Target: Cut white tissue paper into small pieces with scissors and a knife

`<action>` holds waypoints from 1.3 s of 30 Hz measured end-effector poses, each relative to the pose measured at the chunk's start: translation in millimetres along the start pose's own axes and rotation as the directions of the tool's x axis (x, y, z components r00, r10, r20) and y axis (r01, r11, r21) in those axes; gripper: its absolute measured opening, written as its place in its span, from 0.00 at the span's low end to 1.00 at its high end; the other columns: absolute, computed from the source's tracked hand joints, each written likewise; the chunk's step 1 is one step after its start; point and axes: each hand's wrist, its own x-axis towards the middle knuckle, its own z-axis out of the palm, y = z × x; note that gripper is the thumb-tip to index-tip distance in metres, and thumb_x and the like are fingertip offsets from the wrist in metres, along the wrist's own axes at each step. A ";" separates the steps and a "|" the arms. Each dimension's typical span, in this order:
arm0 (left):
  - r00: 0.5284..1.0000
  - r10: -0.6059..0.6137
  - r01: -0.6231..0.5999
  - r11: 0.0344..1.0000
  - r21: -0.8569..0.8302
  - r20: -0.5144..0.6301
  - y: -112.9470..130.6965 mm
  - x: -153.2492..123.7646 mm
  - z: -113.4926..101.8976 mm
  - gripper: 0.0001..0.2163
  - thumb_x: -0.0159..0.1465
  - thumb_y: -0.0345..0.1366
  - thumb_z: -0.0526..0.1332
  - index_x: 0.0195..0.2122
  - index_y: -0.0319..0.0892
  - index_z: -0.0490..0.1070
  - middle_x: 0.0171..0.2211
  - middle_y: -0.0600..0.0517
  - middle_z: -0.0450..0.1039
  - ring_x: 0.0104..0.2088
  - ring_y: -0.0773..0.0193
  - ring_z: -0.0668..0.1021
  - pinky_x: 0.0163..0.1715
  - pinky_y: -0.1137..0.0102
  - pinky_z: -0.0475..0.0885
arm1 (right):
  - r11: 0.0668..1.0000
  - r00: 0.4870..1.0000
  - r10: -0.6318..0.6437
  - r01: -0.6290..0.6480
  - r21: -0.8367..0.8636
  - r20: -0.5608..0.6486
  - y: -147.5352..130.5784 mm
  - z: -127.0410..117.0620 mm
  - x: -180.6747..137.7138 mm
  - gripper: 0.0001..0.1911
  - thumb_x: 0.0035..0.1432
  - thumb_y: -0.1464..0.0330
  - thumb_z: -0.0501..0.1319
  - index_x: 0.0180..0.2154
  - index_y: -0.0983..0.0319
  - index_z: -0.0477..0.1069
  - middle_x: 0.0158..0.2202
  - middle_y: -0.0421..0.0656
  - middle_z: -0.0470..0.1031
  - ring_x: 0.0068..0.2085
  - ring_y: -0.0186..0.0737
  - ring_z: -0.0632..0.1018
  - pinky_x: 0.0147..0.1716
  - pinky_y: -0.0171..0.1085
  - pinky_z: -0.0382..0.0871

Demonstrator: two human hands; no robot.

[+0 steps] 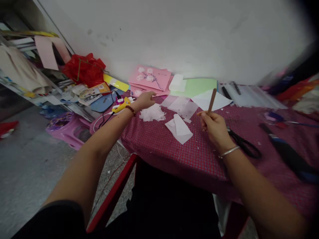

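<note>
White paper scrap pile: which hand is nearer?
Left. The left hand is just over the far edge of the scrap pile, contact unclear; the right hand, holding a brown stick, is well to the right, past the folded paper.

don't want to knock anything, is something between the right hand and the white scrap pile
Thin white sheets and a folded white paper lie between the right hand and the white scrap pile; nothing upright shows there.

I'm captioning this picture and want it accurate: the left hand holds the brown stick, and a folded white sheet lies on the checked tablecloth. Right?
Not quite: the head view shows the right hand holding the brown stick. The folded white sheet does lie on the checked tablecloth.
</note>
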 end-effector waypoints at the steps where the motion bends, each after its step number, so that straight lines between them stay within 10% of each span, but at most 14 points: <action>1: 0.999 0.039 -0.039 0.999 -0.018 -0.019 7.1 0.1 3.5 0.17 0.48 0.23 0.62 0.41 0.37 0.77 0.31 0.50 0.77 0.31 0.65 0.73 0.34 0.73 0.65 | 1.000 1.000 -0.001 0.001 0.008 -0.012 -0.5 -0.5 0.6 0.11 0.53 0.57 0.68 0.30 0.58 0.76 0.17 0.34 0.60 0.17 0.32 0.59 0.15 0.35 0.51; 8: 0.854 0.325 -0.247 0.940 -0.233 0.405 75.4 -16.7 56.8 0.06 0.55 0.27 0.60 0.31 0.39 0.77 0.27 0.52 0.76 0.27 0.68 0.71 0.30 0.73 0.63 | 0.999 0.995 0.014 -0.010 0.044 -0.095 -5.0 -3.9 6.0 0.10 0.54 0.59 0.65 0.30 0.59 0.75 0.16 0.33 0.60 0.16 0.30 0.58 0.14 0.34 0.49; 17: 0.838 0.391 -0.481 0.858 0.177 0.380 103.2 -8.8 119.1 0.08 0.60 0.28 0.57 0.28 0.38 0.75 0.35 0.44 0.77 0.37 0.58 0.76 0.39 0.65 0.68 | 0.999 0.995 0.049 -0.051 -0.018 -0.087 -10.1 -6.1 6.9 0.09 0.60 0.63 0.62 0.30 0.61 0.73 0.16 0.32 0.60 0.15 0.29 0.58 0.15 0.33 0.49; 21: 0.926 0.218 -0.203 0.976 -0.080 0.308 104.3 -3.2 101.1 0.06 0.57 0.25 0.57 0.26 0.38 0.71 0.27 0.50 0.74 0.27 0.67 0.72 0.31 0.70 0.65 | 0.999 0.995 0.031 -0.033 -0.022 -0.093 -12.0 -6.4 7.6 0.08 0.60 0.65 0.60 0.30 0.61 0.73 0.17 0.33 0.60 0.16 0.29 0.58 0.15 0.33 0.49; 27: 0.922 -0.040 0.186 0.918 -0.350 0.385 68.9 -3.6 41.2 0.05 0.57 0.25 0.58 0.25 0.38 0.68 0.20 0.55 0.69 0.19 0.74 0.67 0.23 0.76 0.62 | 0.999 0.997 0.032 -0.035 -0.037 -0.075 -7.7 -8.8 9.1 0.09 0.57 0.62 0.62 0.30 0.61 0.74 0.17 0.33 0.60 0.17 0.30 0.59 0.16 0.34 0.51; 35: 0.968 -0.134 0.067 0.952 0.299 0.210 -15.2 -12.3 -16.5 0.06 0.55 0.28 0.60 0.32 0.37 0.76 0.30 0.46 0.77 0.33 0.60 0.77 0.35 0.68 0.70 | 0.986 0.998 -0.008 -0.004 -0.169 -0.070 0.0 -6.8 9.9 0.08 0.55 0.62 0.63 0.31 0.61 0.75 0.18 0.34 0.61 0.21 0.34 0.62 0.21 0.36 0.56; 39: 0.983 0.093 -0.158 0.861 0.484 0.156 -5.2 -21.1 -9.5 0.14 0.59 0.28 0.57 0.45 0.34 0.75 0.45 0.38 0.75 0.48 0.50 0.76 0.50 0.59 0.69 | 0.980 0.998 -0.002 -0.009 -0.199 -0.056 2.6 -6.8 9.8 0.08 0.54 0.63 0.62 0.31 0.61 0.75 0.19 0.35 0.62 0.22 0.35 0.62 0.23 0.36 0.57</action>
